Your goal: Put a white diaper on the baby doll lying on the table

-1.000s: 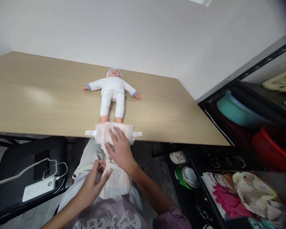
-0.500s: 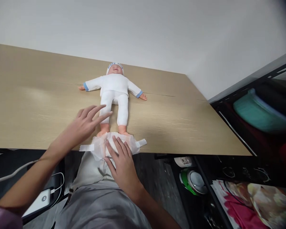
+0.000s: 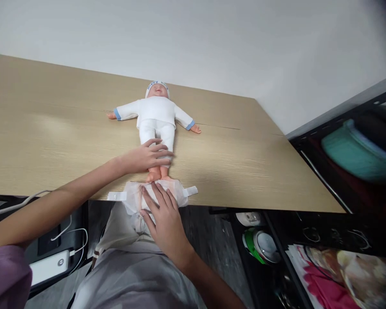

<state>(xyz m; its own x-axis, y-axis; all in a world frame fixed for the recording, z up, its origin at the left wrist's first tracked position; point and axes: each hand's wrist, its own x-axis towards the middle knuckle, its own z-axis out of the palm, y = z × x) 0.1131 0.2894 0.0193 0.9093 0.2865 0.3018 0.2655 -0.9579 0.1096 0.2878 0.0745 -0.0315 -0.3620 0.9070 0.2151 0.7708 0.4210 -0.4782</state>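
A baby doll (image 3: 156, 107) in white clothes and a printed cap lies on its back on the table, its feet toward me. My left hand (image 3: 149, 156) reaches across both lower legs, fingers curved over them, and the legs are pressed together. At the table's front edge, just below the feet, a white diaper (image 3: 133, 195) is spread out with a side tab sticking out at each end. My right hand (image 3: 164, 214) rests on the diaper's middle, fingers stretched out and slightly apart, covering part of it. The doll's feet touch the diaper's far edge.
The wooden table (image 3: 228, 167) runs up to a pale wall. A white power bank (image 3: 49, 268) with cables lies low on the left. On the right are a dark shelf with a teal container (image 3: 357, 150), a green-and-white round object (image 3: 262, 245) and a pink cloth (image 3: 324, 283).
My left hand has moved right, from beside one leg to across both legs. The doll's legs have come together. My right hand stays on the diaper.
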